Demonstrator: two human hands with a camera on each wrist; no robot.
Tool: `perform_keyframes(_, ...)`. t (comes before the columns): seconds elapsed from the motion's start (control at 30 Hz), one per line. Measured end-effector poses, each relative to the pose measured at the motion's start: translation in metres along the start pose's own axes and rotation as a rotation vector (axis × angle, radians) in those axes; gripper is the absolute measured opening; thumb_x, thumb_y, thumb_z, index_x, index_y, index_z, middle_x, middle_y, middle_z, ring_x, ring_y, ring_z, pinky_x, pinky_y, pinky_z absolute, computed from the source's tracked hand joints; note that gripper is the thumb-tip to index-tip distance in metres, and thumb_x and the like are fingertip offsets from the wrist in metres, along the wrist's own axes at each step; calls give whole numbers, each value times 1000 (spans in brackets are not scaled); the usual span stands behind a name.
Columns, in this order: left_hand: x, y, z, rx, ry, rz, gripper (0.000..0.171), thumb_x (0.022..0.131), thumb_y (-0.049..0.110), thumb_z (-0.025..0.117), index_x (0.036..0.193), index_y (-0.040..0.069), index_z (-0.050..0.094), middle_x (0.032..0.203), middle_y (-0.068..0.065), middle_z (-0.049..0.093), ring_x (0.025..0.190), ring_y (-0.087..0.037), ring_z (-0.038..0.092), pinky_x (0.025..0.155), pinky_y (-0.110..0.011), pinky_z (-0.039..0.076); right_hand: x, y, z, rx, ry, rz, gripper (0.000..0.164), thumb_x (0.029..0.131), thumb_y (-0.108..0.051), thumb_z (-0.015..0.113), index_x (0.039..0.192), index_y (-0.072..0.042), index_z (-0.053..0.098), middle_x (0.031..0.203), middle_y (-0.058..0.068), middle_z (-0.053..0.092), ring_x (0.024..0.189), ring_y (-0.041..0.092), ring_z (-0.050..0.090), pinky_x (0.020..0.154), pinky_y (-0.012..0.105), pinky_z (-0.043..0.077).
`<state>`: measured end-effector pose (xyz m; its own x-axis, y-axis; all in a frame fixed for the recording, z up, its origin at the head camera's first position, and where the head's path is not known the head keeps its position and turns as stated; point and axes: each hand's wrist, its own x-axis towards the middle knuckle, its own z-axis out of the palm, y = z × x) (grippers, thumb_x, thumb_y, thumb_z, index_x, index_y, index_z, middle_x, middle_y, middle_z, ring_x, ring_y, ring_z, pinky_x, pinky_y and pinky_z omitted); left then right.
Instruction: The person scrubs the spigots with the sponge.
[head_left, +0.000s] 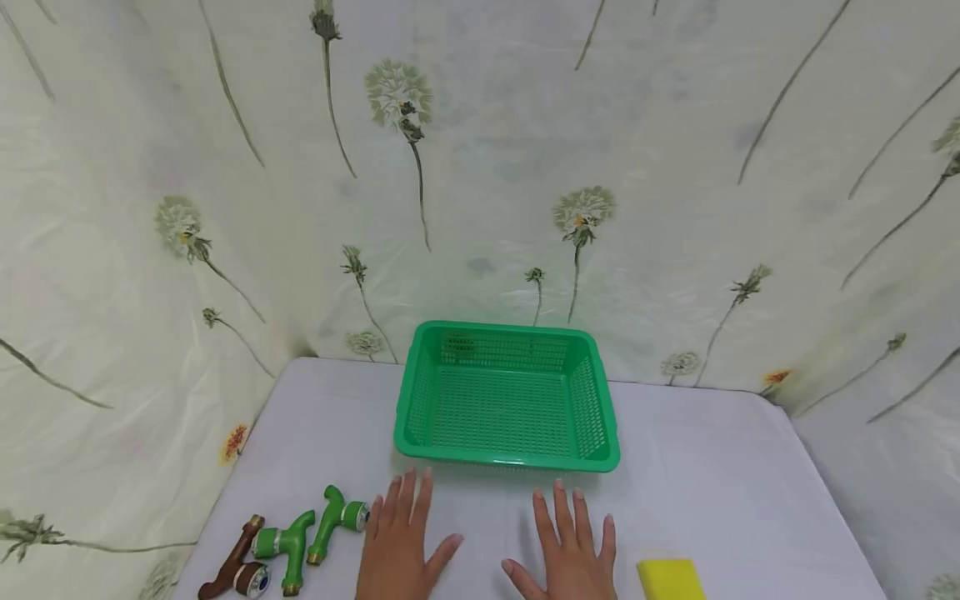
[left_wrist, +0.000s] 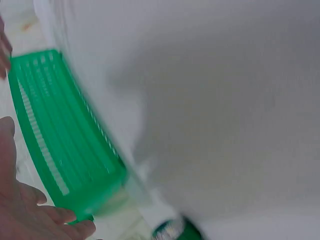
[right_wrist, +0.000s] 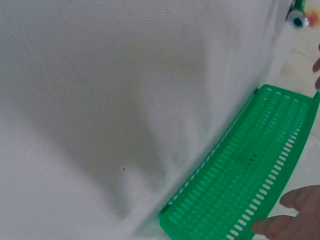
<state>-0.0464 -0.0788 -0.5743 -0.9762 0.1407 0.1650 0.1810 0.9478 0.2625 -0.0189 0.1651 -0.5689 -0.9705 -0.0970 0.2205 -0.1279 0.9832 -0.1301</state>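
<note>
Plastic basket (head_left: 498, 408), likely light, stiff, is offering its rim (head_left: 517, 459); left grip (head_left: 401, 540) and right grip (head_left: 570, 550) are facing it, fingers spread.

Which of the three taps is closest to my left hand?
The rightmost green tap, its round end right beside your left hand; the other green tap lies farther left, and the brown tap farthest left.

A green, rectangular plastic basket (head_left: 506, 459) stands upright just beyond the left hand (head_left: 402, 540) and the right hand (head_left: 567, 552). Its open top shows perforated walls.
</note>
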Motion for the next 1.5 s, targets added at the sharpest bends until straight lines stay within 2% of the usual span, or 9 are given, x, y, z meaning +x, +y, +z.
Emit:
perform_keyframes(0.17,10,-25,-14,14,-27,-158,94,84,71,53,155,21,19,157,-14,24,143,-37,19,111,-61,21,0,0,-5,7,-40,34,97,77,-82,48,150,-18,36,155,12,28,140,35,21,108,67,3)
perform_keyframes(0.4,3,-52,-17,-3,-90,-285,96,82,66,61,152,10,27,153,-27,23,139,-47,22,107,-65,23,-3,5,-2,11,-25,44,98,76,-80,52,151,-21,32,158,7,23,141,35,19,109,66,2)
perform_keyframes(0.63,-5,-61,-15,-24,-169,-331,96,82,65,62,152,9,29,152,-32,21,138,-50,19,108,-66,20,-17,13,-1,-58,7,89,101,73,-84,51,148,-18,37,156,11,27,141,34,15,112,62,-3)
perform_keyframes(0.83,-9,-67,-8,1,-219,-346,93,81,65,63,149,8,35,151,-33,21,137,-52,21,106,-67,22,-31,24,-1,-72,20,147,109,72,-80,56,155,-18,21,161,12,9,145,33,5,113,58,-8)
perform_keyframes(0.93,-11,-69,-5,10,-221,-333,89,81,64,64,145,6,42,151,-32,23,136,-52,21,106,-67,22,-37,29,-4,-59,26,211,114,71,-75,64,155,-16,17,161,14,6,143,35,7,113,57,-10)
perform_keyframes(1.13,-8,-76,-3,22,-145,-276,74,83,50,70,138,4,52,143,-35,34,128,-55,33,97,-67,36,-29,53,-7,3,-158,420,113,68,-79,62,147,-4,33,155,24,15,138,45,12,108,68,-5)
perform_keyframes(1.27,-7,-77,-8,29,-172,-271,65,85,41,71,136,4,53,142,-35,37,125,-56,38,96,-66,38,-30,71,-2,-27,-310,553,122,61,-83,63,147,-1,33,153,29,15,136,51,9,106,70,-6)
perform_keyframes(1.4,-5,-75,-10,26,-177,-292,57,87,33,71,134,4,55,141,-33,39,124,-55,40,94,-66,39,-30,89,7,-22,-430,616,124,61,-82,64,144,5,34,152,32,14,135,54,5,104,72,-3)
perform_keyframes(1.5,-1,-74,-9,10,-171,-322,53,87,28,72,133,5,57,140,-33,40,121,-56,42,90,-66,42,-34,99,11,0,-485,613,123,64,-82,62,144,7,33,151,33,12,136,55,3,104,73,-1)
